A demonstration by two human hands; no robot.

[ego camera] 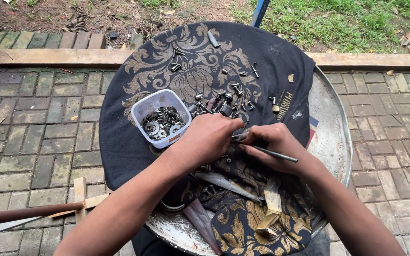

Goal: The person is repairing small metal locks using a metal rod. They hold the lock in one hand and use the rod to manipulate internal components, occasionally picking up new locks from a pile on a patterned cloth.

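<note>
Head view: right hand grips a thin rod, left hand closed beside tub, tray rim near.

We see both our forearms reach forward from the bottom edge, angled toward each other so the hands meet. Our left hand is curled palm down, knuckles up, fingers tucked toward the right one. Our right hand sits just beside it, fingers bent and pinched together, thumb side touching the left hand's fingertips.
</note>
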